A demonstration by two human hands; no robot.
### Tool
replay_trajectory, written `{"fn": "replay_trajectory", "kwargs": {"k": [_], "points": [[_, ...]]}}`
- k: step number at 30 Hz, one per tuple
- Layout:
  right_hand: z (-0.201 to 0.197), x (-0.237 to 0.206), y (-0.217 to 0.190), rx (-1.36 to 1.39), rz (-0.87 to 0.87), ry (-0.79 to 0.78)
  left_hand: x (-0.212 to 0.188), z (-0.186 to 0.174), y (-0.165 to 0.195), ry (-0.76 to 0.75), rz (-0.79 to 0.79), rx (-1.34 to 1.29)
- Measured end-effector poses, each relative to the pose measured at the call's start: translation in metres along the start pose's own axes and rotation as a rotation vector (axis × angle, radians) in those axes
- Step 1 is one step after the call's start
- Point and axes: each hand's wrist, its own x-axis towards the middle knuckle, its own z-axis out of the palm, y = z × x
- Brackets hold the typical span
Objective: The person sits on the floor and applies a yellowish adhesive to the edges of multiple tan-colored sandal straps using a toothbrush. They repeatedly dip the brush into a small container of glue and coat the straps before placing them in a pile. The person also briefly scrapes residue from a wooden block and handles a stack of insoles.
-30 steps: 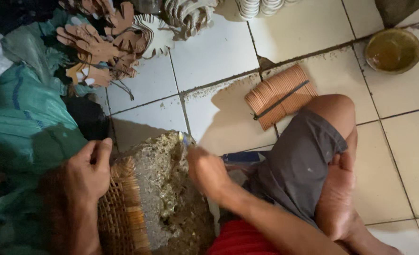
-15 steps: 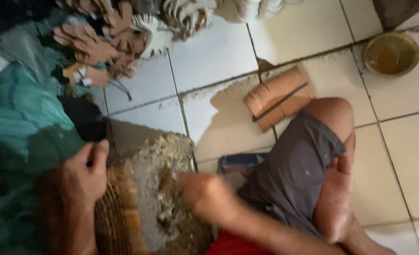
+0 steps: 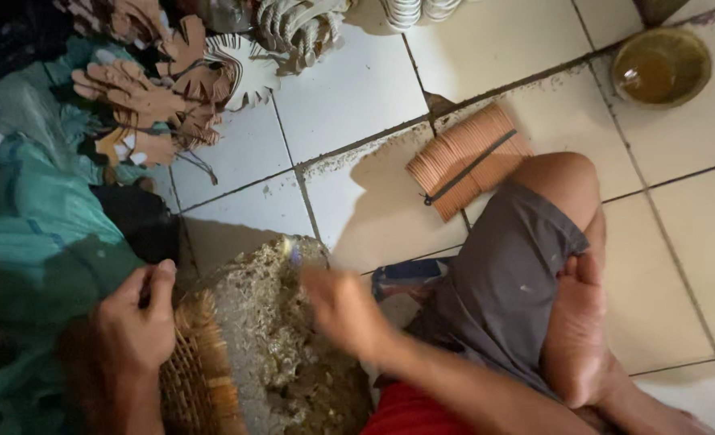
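Left hand (image 3: 136, 326) pinched on the rim of a woven basket (image 3: 200, 379), low left. Right hand (image 3: 337, 310) blurred over the crusted grey mass (image 3: 281, 338) beside it; grip can't be told. 2 hands apart. Bare white tile floor (image 3: 357, 89) opens above; bundle of thin sticks (image 3: 466, 157) near the knee

Grey shorts (image 3: 502, 282) (lightly speckled), red shirt (image 3: 410, 411), feet bare.

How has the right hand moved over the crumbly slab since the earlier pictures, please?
Yes. The right hand, blurred, has shifted back up the crumbly slab toward its top edge, after dipping lower half a second ago.
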Motion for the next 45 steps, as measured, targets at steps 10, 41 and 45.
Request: {"fn": "replay_trajectory", "kwargs": {"k": [10, 41, 45], "points": [[-0.002, -0.001, 0.049, 0.022, -0.056, 0.017, -0.002, 0.003, 0.000, 0.054, 0.079, -0.093], [-0.014, 0.004, 0.025, 1.198, 0.344, -0.231, -0.005, -0.014, 0.012, -0.051, 0.085, 0.010], [-0.042, -0.040, 0.030, 0.245, -0.393, -0.278, -0.002, -0.017, 0.015, -0.105, 0.014, -0.023]]}}
